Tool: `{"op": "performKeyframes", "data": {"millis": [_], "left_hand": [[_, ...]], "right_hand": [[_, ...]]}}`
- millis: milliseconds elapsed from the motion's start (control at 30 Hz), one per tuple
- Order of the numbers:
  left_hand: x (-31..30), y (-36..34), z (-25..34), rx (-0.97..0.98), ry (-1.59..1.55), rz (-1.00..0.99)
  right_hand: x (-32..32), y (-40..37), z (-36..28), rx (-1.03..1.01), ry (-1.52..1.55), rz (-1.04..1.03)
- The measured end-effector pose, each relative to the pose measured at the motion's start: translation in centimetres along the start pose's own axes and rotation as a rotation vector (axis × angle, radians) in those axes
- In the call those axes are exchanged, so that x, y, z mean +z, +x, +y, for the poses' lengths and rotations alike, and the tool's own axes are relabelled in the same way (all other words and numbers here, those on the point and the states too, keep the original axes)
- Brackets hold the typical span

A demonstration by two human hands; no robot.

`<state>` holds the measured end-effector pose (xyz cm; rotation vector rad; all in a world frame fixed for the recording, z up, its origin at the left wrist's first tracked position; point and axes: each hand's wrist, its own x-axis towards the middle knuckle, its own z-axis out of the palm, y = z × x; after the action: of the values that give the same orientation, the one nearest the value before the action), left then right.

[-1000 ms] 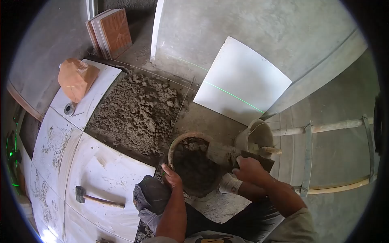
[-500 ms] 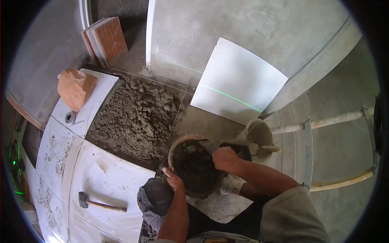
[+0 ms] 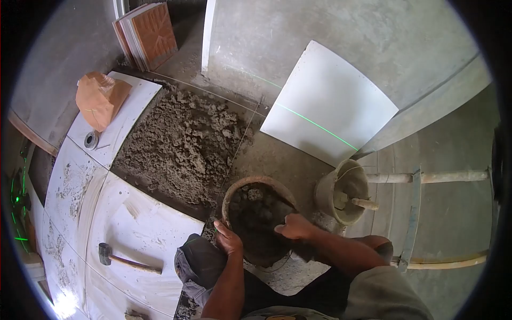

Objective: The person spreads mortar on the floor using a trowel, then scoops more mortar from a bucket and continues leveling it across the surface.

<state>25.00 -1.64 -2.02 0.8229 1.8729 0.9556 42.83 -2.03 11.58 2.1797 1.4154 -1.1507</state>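
Note:
A round bucket [image 3: 257, 180] of dark, lumpy mortar [image 3: 255, 208] stands between my legs. My left hand [image 3: 229, 238] grips it at its left side, thumb pointing up and fingers partly hidden. Over the right part of the mortar, my right hand [image 3: 295, 226] is closed in a fist. What it holds is blurred and dark against the mortar, so I cannot make it out. To the left of the bucket, a patch of rough mortar [image 3: 178, 149] is spread on the floor beside large white tiles [image 3: 144, 213].
A second bucket [image 3: 325, 197] with a handled tool [image 3: 365, 204] stands to the right, by a wooden ladder [image 3: 448, 177]. A white tile [image 3: 330, 101] with a green laser line leans on the wall. A mallet [image 3: 130, 261], tape roll [image 3: 91, 140] and paper bag [image 3: 101, 98] lie left.
My right hand has moved down and slightly left from the bucket's right rim to over the mortar. My left hand stays at the bucket's side. The view has shifted slightly.

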Motion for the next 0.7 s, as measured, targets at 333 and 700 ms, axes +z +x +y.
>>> {"op": "performKeyframes", "data": {"millis": [333, 700], "left_hand": [[-0.3, -0.5, -0.3, -0.057, 0.155, -0.054], [-0.4, -0.5, -0.5, 0.001, 0.119, 0.006]], "right_hand": [[7.1, 3.5, -2.3, 0.150, 0.658, -0.009], [8.1, 1.7, -2.0, 0.116, 1.164, 0.017]]}}
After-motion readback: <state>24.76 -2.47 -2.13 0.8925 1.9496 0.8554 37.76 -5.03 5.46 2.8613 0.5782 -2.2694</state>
